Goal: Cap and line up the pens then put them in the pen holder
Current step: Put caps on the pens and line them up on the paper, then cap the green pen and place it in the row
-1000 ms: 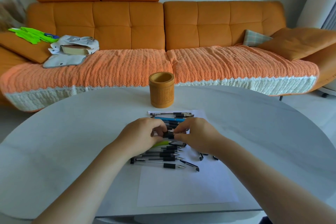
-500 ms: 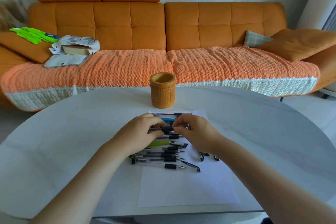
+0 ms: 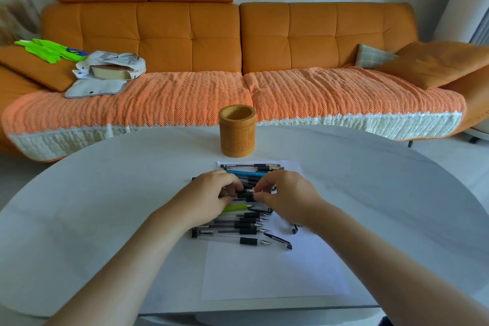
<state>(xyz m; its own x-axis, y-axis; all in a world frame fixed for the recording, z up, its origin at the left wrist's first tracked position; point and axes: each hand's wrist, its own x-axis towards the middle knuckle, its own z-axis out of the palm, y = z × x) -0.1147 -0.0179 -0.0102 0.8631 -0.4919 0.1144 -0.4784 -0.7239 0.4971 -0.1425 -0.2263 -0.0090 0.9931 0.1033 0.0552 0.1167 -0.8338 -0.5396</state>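
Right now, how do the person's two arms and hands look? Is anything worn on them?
Both forearms are bare up to the frame's lower edge: no sleeve shows. The left hand and the right hand wear no glove, and I see no ring, watch or bracelet on the wrists or the fingers that show. Some fingers are curled and hidden, so I cannot check them.

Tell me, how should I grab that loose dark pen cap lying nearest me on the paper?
Pinch the loose dark pen cap across its narrow middle from above with finger and thumb. It lies flat and slanted on the white paper sheet, apart from the pens, so there is room on both sides.
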